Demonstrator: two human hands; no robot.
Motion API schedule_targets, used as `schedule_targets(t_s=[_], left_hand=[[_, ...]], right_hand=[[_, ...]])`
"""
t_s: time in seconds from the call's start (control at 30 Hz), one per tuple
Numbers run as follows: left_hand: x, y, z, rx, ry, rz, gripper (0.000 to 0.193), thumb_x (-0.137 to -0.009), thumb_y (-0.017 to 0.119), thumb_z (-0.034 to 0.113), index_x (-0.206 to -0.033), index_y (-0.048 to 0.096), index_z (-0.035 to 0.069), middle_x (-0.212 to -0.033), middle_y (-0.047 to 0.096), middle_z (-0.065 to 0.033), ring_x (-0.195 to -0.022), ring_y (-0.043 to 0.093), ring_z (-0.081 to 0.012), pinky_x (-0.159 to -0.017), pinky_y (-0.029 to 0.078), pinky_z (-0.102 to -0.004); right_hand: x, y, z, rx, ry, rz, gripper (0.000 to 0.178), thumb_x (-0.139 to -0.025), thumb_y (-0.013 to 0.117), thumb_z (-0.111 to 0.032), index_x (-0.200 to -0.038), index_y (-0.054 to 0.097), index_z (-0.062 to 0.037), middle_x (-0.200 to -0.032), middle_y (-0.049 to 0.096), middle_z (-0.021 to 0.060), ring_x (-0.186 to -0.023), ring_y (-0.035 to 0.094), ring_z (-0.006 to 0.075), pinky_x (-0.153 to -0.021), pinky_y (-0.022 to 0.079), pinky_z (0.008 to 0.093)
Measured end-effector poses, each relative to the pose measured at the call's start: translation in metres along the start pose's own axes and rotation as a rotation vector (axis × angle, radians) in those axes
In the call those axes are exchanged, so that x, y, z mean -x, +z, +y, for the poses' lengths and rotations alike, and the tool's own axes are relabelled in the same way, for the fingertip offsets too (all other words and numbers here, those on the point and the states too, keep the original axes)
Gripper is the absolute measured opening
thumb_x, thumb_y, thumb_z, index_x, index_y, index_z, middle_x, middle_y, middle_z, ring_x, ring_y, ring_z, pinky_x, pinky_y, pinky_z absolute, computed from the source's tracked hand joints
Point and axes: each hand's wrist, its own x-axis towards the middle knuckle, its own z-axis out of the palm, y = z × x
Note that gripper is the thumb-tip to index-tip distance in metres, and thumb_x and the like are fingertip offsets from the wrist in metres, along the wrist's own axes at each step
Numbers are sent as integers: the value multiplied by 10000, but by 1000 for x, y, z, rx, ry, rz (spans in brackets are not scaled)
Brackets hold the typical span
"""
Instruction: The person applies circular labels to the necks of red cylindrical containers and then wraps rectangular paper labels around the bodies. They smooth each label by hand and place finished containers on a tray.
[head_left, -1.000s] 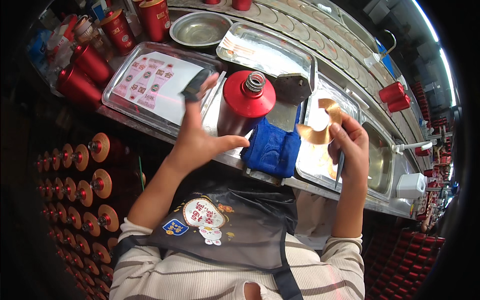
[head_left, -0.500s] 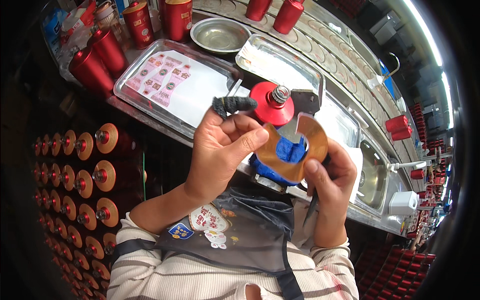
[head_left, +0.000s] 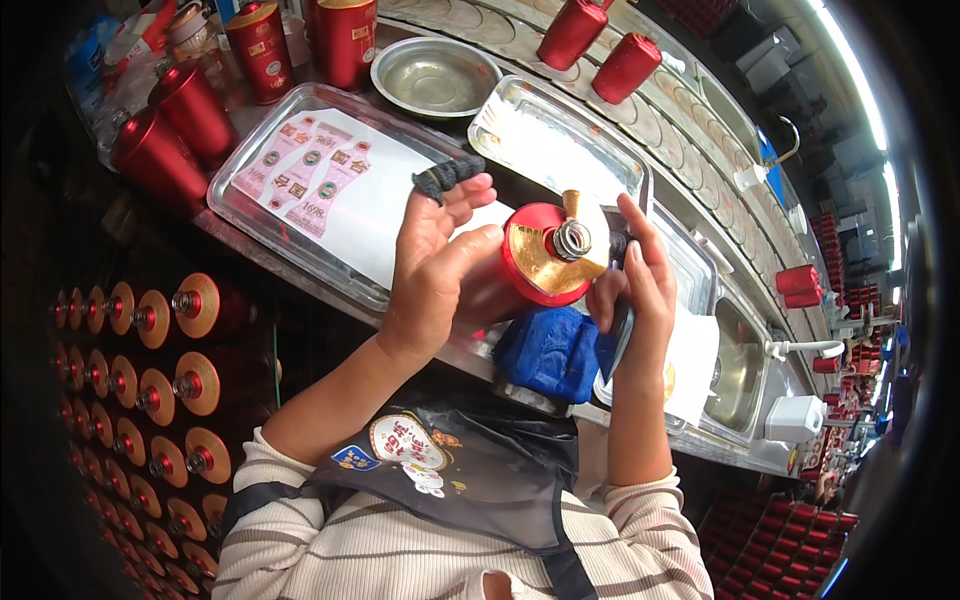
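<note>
A red bottle (head_left: 485, 292) with a bare, uncapped screw neck leans in front of me on a blue cloth-wrapped support (head_left: 550, 352). A gold ring-shaped label (head_left: 535, 262) lies around the neck on its shoulder, one end standing up at the far side. My left hand (head_left: 435, 265) is open beside the bottle, its thumb at the shoulder's edge; a dark wrap covers its index fingertip. My right hand (head_left: 642, 285) is at the label's right side, index finger raised. In its curled lower fingers sits a dark, thin tool (head_left: 615, 335), its kind unclear.
Left stands a metal tray (head_left: 245, 225) with pink-printed label sheets (head_left: 305, 175). Beyond are a round metal basin (head_left: 437, 75), a second tray (head_left: 540, 115) and red bottles (head_left: 630, 68) on a conveyor (head_left: 690, 140). Gold-shouldered bottles (head_left: 200, 375) fill the lower left. Right is a sink (head_left: 735, 370).
The gold label, held up between both hands before, now lies around the bottle's neck. My left hand has let go of it and opened. Bottles on the conveyor have shifted right.
</note>
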Motion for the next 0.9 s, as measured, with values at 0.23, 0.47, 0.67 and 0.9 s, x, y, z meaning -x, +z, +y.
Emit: schedule_targets(t_s=[0.23,0.47,0.67,0.9], left_hand=[[20,17,-12,10,-80,-182,628,-958,679,97,-1471,338,-24,-1437,460,-146,-1308,488,-173,-1123,400,-342],[33,18,-8,97,-71,-187,643,-935,628,35,-1492,309,-5,-1474,422,-152,-1376,438,-217,-1164,357,-383],[32,15,-10,126,-60,-178,585,-969,634,42,-1473,340,-6,-1437,465,-132,-1327,483,-188,-1146,384,-350],[28,15,-6,115,-122,-148,486,-970,578,15,-1429,419,-3,-1448,497,-146,-1357,481,-208,-1154,377,-379]], right_hand=[[18,20,17,112,-179,36,819,-885,698,9,-1578,261,8,-1559,374,159,-992,659,125,-734,533,215],[15,3,8,94,-157,-141,864,-860,741,-46,-1574,259,20,-1572,349,173,-1108,671,205,-848,571,264],[15,6,12,183,-227,-96,831,-873,730,-42,-1566,277,30,-1546,385,170,-1025,686,153,-758,559,213],[15,10,13,199,-252,-68,793,-891,729,-58,-1553,304,41,-1580,363,174,-1055,674,144,-761,557,211]])
